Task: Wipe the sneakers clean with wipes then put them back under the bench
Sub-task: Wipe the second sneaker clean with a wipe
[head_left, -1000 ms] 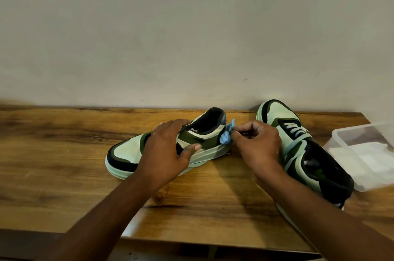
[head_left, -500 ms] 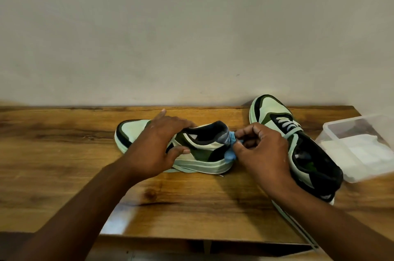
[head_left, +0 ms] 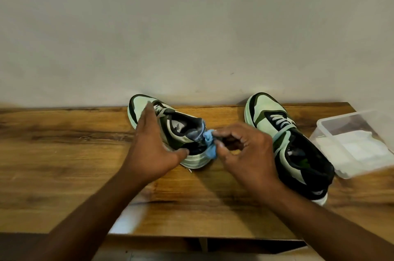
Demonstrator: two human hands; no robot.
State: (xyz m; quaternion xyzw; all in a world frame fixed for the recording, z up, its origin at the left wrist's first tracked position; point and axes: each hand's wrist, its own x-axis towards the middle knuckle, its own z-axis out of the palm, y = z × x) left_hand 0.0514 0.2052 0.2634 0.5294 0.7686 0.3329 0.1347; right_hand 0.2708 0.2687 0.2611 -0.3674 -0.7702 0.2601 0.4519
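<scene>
Two mint-green and black sneakers stand on the wooden bench top (head_left: 64, 154). My left hand (head_left: 153, 145) grips the left sneaker (head_left: 181, 130) across its laces and side, toe pointing toward the wall. A crumpled blue wipe (head_left: 210, 143) is pinched in my right hand (head_left: 245, 150) and pressed against that sneaker's heel. The right sneaker (head_left: 287, 143) stands untouched just right of my right hand, toe also toward the wall.
A clear plastic tub (head_left: 358, 143) holding white wipes sits at the bench's right end, close to the right sneaker. A plain grey wall runs along the back edge. The bench's front edge lies below my forearms, with dark space underneath.
My left hand has turned the left sneaker so its toe swung from the left toward the wall. My right hand kept the blue wipe at the heel throughout.
</scene>
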